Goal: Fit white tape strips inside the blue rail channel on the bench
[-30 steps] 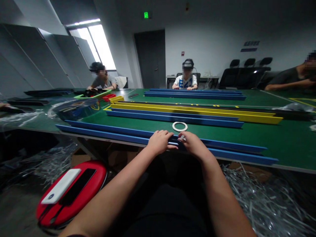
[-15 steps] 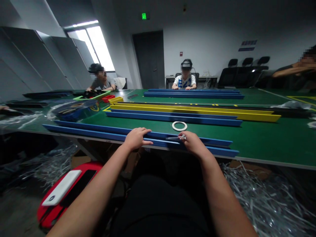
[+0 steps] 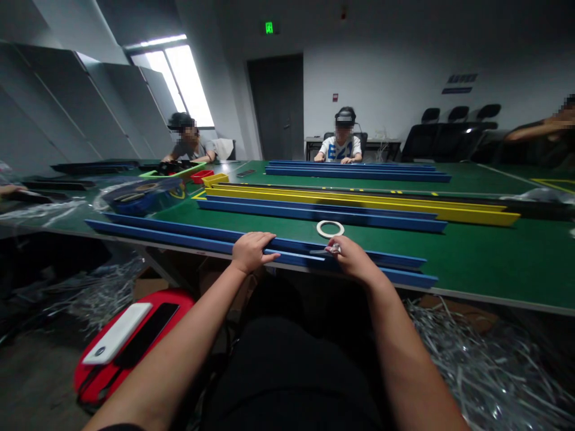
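Lower centre: left hand grips blue channel, right hand pinches pale strip — strip-handling, I'd judge; next move needs steady bracing.

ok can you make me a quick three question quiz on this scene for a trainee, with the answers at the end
1. Fill the gap: on the red seat, a black device lies beside a ____ one.
2. True or false: the left hand is at the nearest blue channel.
3. What does the right hand pinch? A) a white ring; B) a small pale strip; C) a yellow channel.

Key: 1. white. 2. True. 3. B.
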`<state>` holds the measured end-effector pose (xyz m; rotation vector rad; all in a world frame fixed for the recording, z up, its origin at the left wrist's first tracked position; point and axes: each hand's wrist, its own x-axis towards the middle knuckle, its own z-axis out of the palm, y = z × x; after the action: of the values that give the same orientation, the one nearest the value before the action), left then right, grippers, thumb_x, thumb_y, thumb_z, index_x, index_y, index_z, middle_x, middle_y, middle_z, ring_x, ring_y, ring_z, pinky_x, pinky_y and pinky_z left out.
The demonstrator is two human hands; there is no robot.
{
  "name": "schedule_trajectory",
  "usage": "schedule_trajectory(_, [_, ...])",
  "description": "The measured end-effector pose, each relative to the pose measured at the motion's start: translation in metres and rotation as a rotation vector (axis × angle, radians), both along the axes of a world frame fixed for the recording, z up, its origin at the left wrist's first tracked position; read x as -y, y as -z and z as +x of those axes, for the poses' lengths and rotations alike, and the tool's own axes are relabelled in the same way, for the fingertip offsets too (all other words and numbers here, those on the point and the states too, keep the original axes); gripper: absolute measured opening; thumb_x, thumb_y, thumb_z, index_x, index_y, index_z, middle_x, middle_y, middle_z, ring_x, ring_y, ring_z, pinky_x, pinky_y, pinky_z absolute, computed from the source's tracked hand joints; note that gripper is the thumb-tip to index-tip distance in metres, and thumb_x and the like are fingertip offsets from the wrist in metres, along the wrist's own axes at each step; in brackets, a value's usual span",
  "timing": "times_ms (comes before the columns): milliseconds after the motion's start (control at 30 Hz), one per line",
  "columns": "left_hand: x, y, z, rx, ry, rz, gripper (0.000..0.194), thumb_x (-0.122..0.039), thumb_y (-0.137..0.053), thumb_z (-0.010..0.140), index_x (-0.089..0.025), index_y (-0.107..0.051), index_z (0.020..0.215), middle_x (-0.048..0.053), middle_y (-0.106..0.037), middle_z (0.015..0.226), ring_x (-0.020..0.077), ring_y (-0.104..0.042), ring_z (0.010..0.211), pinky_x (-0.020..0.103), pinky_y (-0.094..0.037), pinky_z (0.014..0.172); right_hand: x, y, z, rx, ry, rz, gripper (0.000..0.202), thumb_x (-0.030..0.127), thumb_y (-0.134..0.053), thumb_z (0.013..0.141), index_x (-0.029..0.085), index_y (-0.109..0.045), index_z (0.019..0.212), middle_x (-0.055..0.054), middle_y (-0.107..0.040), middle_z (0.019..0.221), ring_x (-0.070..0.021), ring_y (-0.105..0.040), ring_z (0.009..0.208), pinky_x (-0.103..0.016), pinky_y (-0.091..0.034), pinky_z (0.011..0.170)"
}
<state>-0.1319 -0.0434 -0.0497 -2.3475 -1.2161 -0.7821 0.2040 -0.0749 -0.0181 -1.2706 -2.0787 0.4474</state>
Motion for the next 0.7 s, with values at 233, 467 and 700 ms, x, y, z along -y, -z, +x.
schedule_trajectory(233, [-0.0007,0.0045,0.0028,0.044,-0.018,0.040,0.042,-0.049,-0.044,0.095,-0.024,-0.066,0.120,0.006,-0.072,0.116,0.0243,-0.065,0.106,0.039,-0.047,0.092,0.0020,0.0008,-0.0012,0.020,0.040,0.042,0.020,0.035,-0.059,0.084,0.022,-0.046,0.076,0.000,-0.056,0.075,-0.0133,-0.050,0.067,-0.025,-0.033,0.061])
schedule_trajectory(467, [0.0019,0.0027,0.0059,0.044,-0.059,-0.001,0.043,-0.046,-0.040,0.096,-0.024,-0.066,0.121,0.006,-0.071,0.117,0.0243,-0.064,0.108,0.039,-0.045,0.093,0.0077,-0.0019,0.0004,-0.068,0.008,-0.003,0.006,0.027,-0.051,0.085,0.022,-0.053,0.088,-0.001,-0.062,0.077,-0.0134,-0.054,0.069,-0.025,-0.037,0.063])
schedule_trajectory(700, [0.0038,0.0008,0.0071,0.052,-0.078,-0.042,0.042,-0.045,-0.038,0.096,-0.024,-0.066,0.121,0.005,-0.071,0.119,0.0236,-0.064,0.110,0.040,-0.045,0.094,0.0078,-0.0052,0.0019,-0.063,-0.007,-0.027,0.014,0.027,-0.053,0.084,0.021,-0.059,0.094,-0.002,-0.064,0.083,-0.0140,-0.055,0.073,-0.026,-0.040,0.066])
